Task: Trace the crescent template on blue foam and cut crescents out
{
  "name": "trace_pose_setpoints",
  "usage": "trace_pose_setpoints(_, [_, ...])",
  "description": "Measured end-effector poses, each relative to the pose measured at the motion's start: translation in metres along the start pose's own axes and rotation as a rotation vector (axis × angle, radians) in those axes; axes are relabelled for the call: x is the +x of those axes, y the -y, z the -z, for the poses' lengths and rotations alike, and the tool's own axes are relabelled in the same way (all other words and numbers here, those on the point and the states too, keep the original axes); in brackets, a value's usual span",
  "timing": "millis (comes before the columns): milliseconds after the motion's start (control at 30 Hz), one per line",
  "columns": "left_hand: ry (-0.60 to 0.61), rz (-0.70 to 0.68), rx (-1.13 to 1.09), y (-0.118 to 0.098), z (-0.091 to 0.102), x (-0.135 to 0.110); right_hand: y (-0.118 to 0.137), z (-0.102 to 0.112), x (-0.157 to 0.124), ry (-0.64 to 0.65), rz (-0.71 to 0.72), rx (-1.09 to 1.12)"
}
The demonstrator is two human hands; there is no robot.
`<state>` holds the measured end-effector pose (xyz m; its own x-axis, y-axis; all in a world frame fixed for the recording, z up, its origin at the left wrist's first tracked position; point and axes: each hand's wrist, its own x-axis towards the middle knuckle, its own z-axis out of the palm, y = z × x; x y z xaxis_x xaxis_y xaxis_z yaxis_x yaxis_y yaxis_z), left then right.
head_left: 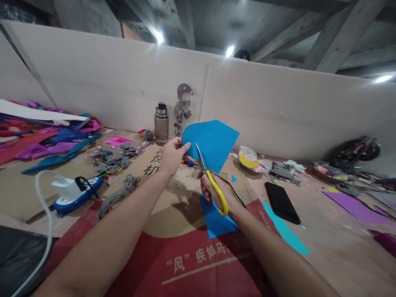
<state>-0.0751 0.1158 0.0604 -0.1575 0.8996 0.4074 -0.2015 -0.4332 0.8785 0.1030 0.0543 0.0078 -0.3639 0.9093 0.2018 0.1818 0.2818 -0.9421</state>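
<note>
My left hand [171,156] pinches the left edge of a blue felt sheet [213,142] and holds it up above the table. My right hand [213,190] grips yellow-handled scissors [210,179], whose blades point up into the sheet's lower edge. The sheet has a rounded left side and a straight right corner. A blue offcut [216,220] lies flat on the table under my right wrist.
A black phone [282,202] lies to the right, beside a teal strip [286,231]. A bottle [161,123] stands at the back wall. Grey felt pieces [113,156], a blue glue gun [77,196], grey cord [119,194] and piled coloured felt [46,136] are at left.
</note>
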Motion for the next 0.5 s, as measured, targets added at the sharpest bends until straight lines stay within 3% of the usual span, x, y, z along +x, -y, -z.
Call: trace_pose_setpoints(500, [0.007,-0.012,0.0,0.0021,0.0008,0.0006,-0.0045,0.0032,0.0014,-0.014,-0.014,-0.057])
